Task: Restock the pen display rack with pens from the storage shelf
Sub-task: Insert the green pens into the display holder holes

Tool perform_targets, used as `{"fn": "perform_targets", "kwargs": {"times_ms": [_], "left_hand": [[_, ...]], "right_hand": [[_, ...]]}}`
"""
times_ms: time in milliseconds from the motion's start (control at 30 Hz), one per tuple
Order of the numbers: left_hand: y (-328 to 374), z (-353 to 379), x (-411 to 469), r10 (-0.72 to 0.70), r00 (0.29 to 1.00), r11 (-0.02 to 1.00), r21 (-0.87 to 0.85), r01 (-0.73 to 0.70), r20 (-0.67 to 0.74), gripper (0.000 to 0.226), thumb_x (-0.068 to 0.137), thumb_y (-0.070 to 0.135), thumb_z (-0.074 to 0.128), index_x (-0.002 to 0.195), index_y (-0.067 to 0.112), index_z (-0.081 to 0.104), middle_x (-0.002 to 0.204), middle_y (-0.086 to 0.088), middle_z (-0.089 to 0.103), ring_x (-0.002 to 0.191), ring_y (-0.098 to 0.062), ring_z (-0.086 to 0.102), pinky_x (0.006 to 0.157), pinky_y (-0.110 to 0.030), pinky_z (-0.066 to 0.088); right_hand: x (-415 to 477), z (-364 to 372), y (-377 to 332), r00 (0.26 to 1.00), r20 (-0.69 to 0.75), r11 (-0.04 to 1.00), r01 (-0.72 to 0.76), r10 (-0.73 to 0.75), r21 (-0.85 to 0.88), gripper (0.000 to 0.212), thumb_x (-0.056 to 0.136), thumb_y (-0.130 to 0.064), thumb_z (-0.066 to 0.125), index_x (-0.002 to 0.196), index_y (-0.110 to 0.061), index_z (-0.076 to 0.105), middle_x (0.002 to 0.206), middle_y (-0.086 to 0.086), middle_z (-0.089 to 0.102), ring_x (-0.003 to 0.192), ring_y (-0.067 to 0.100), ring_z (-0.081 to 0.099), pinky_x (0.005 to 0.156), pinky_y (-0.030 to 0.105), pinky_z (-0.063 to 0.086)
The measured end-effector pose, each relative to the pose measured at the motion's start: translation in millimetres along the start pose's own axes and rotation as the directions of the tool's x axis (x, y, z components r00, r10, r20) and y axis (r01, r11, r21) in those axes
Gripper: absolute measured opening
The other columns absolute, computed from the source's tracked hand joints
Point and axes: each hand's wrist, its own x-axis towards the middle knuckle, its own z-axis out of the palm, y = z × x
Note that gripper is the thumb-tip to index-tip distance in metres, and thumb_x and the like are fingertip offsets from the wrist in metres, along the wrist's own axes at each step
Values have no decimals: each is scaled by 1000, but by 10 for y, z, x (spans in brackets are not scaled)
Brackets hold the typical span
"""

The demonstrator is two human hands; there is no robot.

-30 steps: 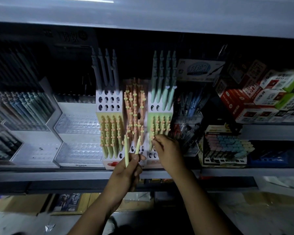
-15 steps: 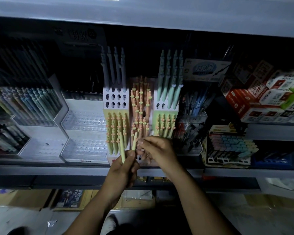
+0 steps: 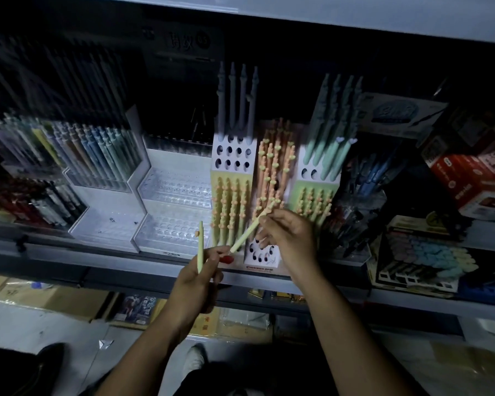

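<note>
Dim shelving (image 3: pixel 155 264) crowded with stationery holds the pen display rack (image 3: pixel 262 252), its front holes bare. The left hand (image 3: pixel 197 281) grips one pale green pen (image 3: pixel 200 247) upright; the right hand (image 3: pixel 289 238) pinches a second pen (image 3: pixel 252 230) slanting between both hands. She should probably free it, then drop it tip-first into a bare hole.

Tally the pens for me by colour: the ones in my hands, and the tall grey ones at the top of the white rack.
Pale green, in hand: 2, the upright green pen in the left hand and the slanted green pen in the right hand
Tall grey pens, top tier of the white rack: 4
Total: 6
</note>
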Motion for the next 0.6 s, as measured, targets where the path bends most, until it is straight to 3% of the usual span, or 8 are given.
{"fn": "perform_targets", "kwargs": {"times_ms": [100, 200, 300, 333, 500, 600], "left_hand": [[5, -37, 12, 17, 1000, 1000, 14, -17, -13, 31, 108, 30, 49, 96, 29, 77, 59, -5, 24, 48, -15, 18, 46, -22, 22], [21, -28, -7, 3, 1000, 1000, -14, -3, -12, 37, 107, 28, 50, 80, 31, 75, 62, -9, 23, 50, -15, 19, 52, -31, 14], [60, -5, -23, -11, 1000, 999, -39, 11, -8, 47, 107, 26, 49, 66, 37, 68, 66, -10, 27, 53, -19, 21, 55, -41, 12], [64, -2, -24, -16, 1000, 998, -59, 16, -9, 49, 107, 24, 47, 64, 38, 66, 65, -8, 28, 54, -19, 21, 55, -42, 12], [52, -3, -6, -56, 998, 982, -177, 59, 24, 56, 108, 20, 37, 62, 41, 62, 69, -3, 30, 56, -20, 16, 56, -42, 9], [24, 4, 42, -73, 997, 970, -230, 76, 19, 44, 108, 18, 37, 71, 29, 57, 67, -1, 30, 54, -18, 16, 56, -41, 9]], "right_hand": [[43, 65, 130, 996, -17, 990, 81, -84, -119, 21, 95, -4, 67, 85, -22, 70, 76, 16, 73, 65, 24, 70, 63, 37, 60], [68, 81, 344, 991, -13, 940, 125, -137, -318, 21, 95, -14, 69, 85, -33, 67, 81, 2, 74, 77, 18, 73, 74, 46, 60], [55, 114, 455, 988, 21, 916, 150, -153, -372, 2, 95, -32, 66, 94, -34, 67, 89, -2, 73, 86, 16, 73, 79, 48, 59], [55, 122, 473, 986, 26, 903, 163, -167, -397, 6, 94, -37, 65, 97, -32, 67, 91, -2, 72, 87, 15, 72, 80, 46, 59], [84, 135, 503, 958, 81, 802, 277, -277, -529, 24, 97, -38, 61, 99, -15, 70, 89, 0, 68, 86, 16, 69, 75, 39, 56], [100, 156, 464, 940, 106, 745, 323, -324, -584, 18, 98, -29, 65, 96, -11, 70, 85, 1, 67, 81, 19, 66, 72, 37, 55]]}}
